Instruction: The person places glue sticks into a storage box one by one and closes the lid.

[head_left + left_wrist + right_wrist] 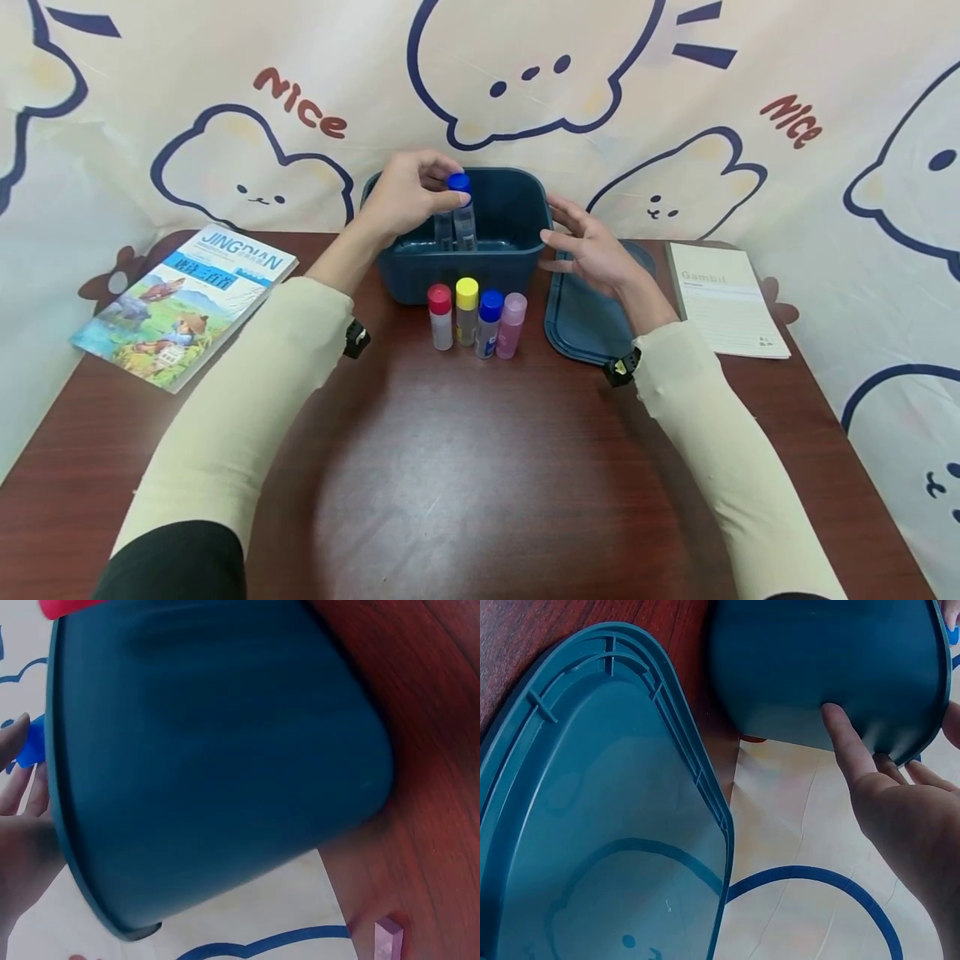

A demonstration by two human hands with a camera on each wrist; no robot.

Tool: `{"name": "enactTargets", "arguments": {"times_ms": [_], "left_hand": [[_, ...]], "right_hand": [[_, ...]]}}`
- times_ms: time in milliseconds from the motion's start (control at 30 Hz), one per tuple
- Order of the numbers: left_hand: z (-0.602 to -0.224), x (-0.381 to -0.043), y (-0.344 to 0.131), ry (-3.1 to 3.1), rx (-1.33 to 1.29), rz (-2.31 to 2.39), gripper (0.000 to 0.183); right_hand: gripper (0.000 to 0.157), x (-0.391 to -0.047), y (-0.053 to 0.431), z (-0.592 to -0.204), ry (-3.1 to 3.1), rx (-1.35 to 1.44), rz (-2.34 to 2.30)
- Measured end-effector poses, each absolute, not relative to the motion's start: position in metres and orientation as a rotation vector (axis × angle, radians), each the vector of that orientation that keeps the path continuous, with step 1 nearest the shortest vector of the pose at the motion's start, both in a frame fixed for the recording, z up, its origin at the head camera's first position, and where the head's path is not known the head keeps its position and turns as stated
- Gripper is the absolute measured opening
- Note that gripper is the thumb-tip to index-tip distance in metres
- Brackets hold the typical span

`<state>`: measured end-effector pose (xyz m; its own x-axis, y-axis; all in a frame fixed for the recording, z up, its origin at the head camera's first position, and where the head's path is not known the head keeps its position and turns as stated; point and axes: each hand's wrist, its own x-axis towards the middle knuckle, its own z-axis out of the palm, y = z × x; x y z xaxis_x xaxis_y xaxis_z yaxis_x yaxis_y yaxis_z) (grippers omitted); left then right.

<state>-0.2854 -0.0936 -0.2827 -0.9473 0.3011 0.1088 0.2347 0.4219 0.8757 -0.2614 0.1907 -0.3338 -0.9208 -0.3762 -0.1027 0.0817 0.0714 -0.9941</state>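
My left hand [408, 193] reaches over the left rim of a dark teal plastic bin [457, 275]. Its thumb and fingers pinch the blue cap of a small clear bottle [465, 221], held upright within the bin's opening. A pale, clear shape [443, 231] shows just left of that bottle. In the left wrist view the bin's wall hides most of the grip, with only the blue cap [32, 742] showing. At the bin's right side, my right hand [592, 250] rests extended fingers against the outer wall, near the rim.
Before the bin stand small bottles with red [440, 317], yellow [467, 312], blue [489, 325] and pink [512, 327] caps. A teal lid [588, 321] lies under the right forearm. Left is a picture-covered book [187, 304]; right, a pale notebook [723, 300]. A patterned cloth [525, 100] hangs behind.
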Motion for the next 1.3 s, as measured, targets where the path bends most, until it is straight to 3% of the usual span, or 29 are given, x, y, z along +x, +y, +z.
{"name": "enactTargets", "arguments": {"times_ms": [733, 1300], "left_hand": [[-0.289, -0.301, -0.074, 2.586, 0.277, 1.456, 0.034], [-0.297, -0.317, -0.045, 2.764, 0.338, 1.143, 0.036]], "right_hand": [[0.065, -0.263, 0.181, -0.339, 2.010, -0.278, -1.902], [0.063, -0.260, 0.189, -0.333, 2.049, -0.311, -1.896]]}}
